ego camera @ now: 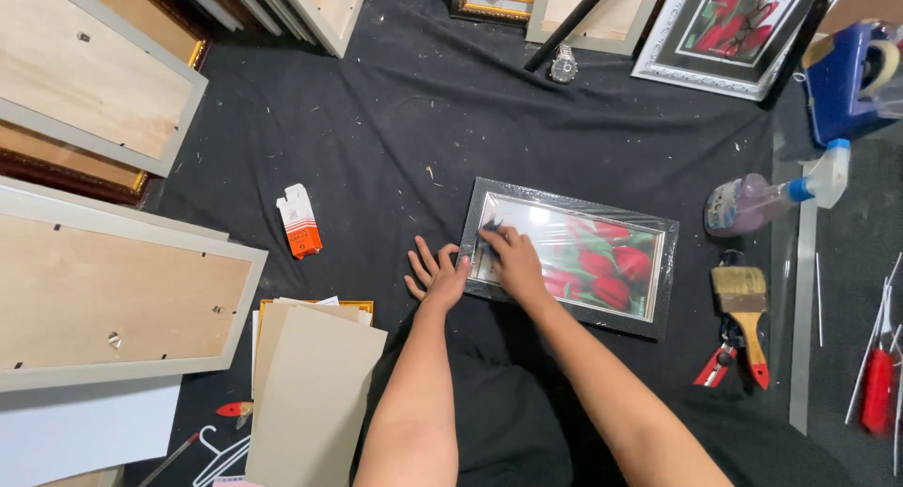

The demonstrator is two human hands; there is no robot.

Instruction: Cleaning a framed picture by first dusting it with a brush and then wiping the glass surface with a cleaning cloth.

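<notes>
**Both hands at the tulip frame**

While the left hand (435, 275) lies flat, fingers spread, on the black cloth (395, 120) just beside the frame's left edge, the right hand (513, 259) pinches a small dark thing, too small to name, on the wrapped tulip picture frame (576, 254) mid-cloth; a paintbrush (745, 308) and spray bottle (767, 197) lie toward the right edge; an orange box (299, 222) sits left.

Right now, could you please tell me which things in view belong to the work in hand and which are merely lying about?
In hand:
- framed tulip picture, flat on the black cloth
- left hand, flat at the frame's left edge
- right hand, on the glass, fingers on something small and dark

Lying about:
- spray bottle
- paintbrush
- orange and white box
- tape dispenser
- upturned frames
</notes>
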